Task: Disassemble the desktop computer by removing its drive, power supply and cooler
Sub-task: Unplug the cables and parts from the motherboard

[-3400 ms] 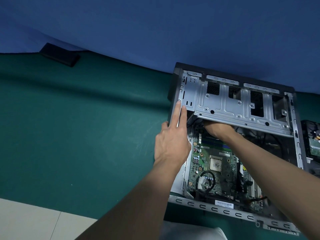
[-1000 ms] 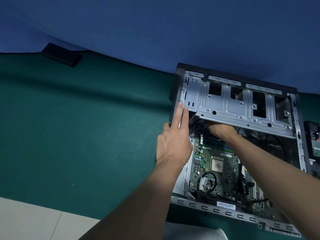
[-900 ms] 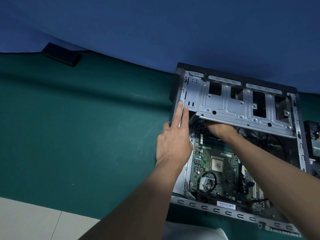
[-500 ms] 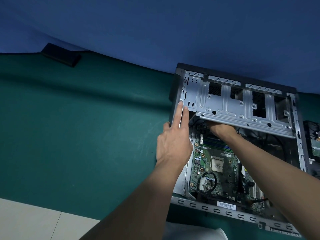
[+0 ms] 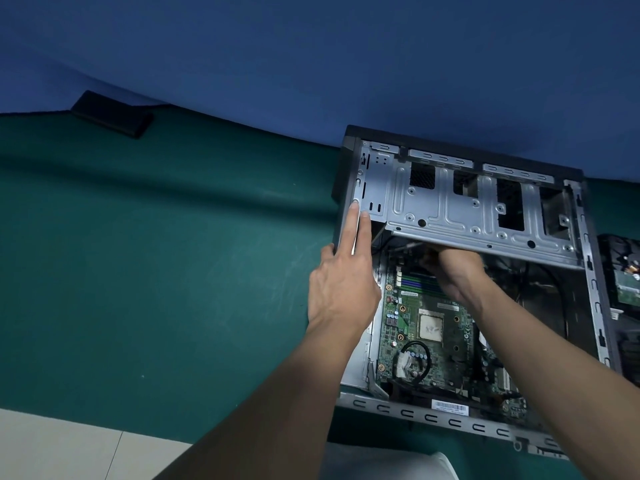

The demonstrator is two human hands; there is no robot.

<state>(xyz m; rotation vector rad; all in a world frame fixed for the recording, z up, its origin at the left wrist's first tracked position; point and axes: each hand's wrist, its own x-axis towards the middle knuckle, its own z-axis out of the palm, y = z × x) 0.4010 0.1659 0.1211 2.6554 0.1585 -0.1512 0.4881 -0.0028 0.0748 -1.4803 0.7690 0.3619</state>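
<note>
L hand [image 5: 341, 289] flat, open, bracing open grey steel PC case [image 5: 467, 202] on green table [image 5: 156, 271]. R hand [image 5: 457, 271] unmoved under drive cage; grip hidden. Cooler off bare CPU [image 5: 430, 328]; no progress vs 1 s ago.

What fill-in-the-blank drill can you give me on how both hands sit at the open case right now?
1. The left hand lies with extended fingers on the computer case's ____ edge.
2. The right hand reaches under the silver ____.
3. The bare square processor sits on the ____ motherboard.
4. The case lies on a ____ mat.

Missing words: left; drive cage; green; green
</note>
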